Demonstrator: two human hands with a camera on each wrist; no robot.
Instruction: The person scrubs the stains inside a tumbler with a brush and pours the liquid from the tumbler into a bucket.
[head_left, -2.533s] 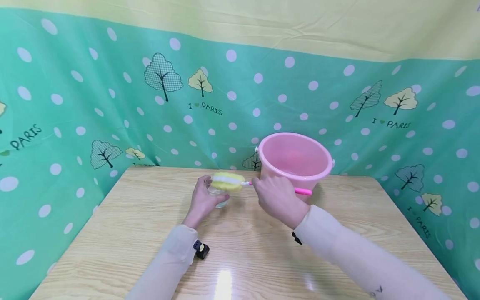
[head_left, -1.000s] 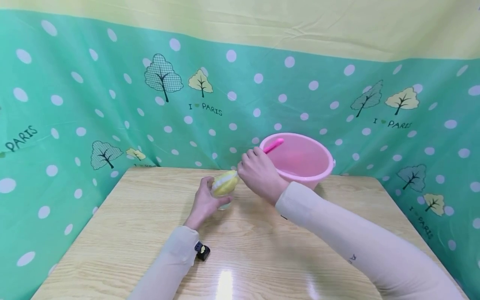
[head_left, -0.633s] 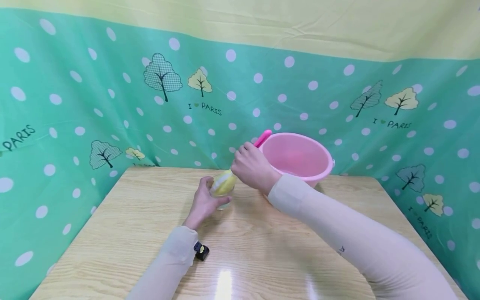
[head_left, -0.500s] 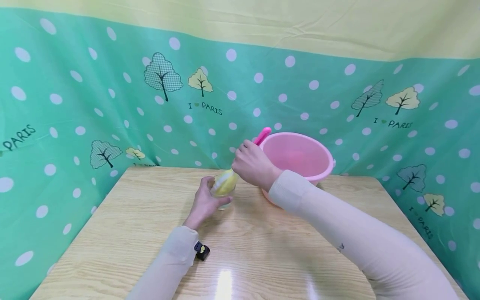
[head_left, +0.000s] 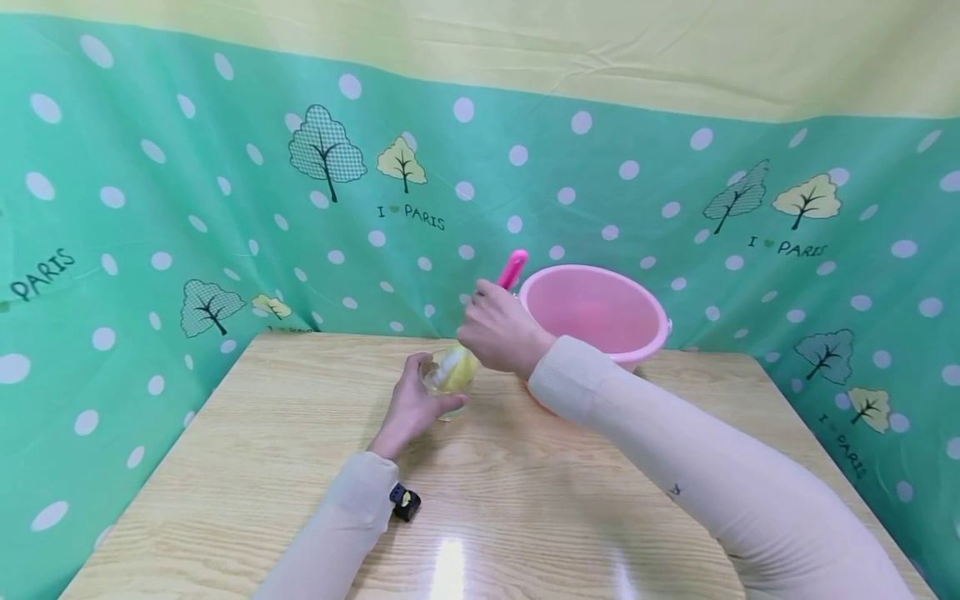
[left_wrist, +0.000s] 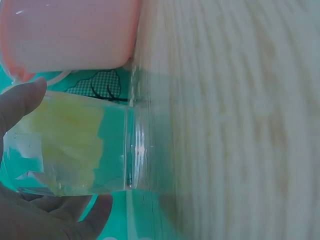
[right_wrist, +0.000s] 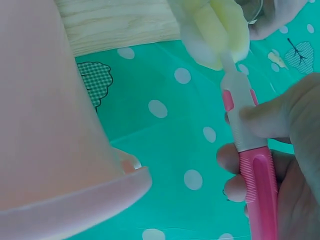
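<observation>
My left hand (head_left: 412, 404) grips a clear drinking glass (left_wrist: 114, 145), thumb on one side and fingers on the other. Its base is at the tabletop; whether it touches is hard to tell. A bottle brush with a yellow and white sponge head (head_left: 459, 368) is pushed into the glass from above, tilted. In the left wrist view, the sponge fills the mouth half, short of the base. My right hand (head_left: 504, 329) grips the brush by its pink and white handle (right_wrist: 259, 187), whose pink end points up and away. The right wrist view shows the thumb on the white part.
A pink bucket (head_left: 662, 333) stands at the back of the wooden table (head_left: 300, 433), just right of my right hand. Behind the table hangs a green dotted curtain (head_left: 517, 217). A small black device (head_left: 406, 503) is strapped at my left wrist.
The brush has swung from nearly level above the glass to steeply upright. Its sponge has gone down into the glass. My right hand moved left and up; the left stayed nearly still.
</observation>
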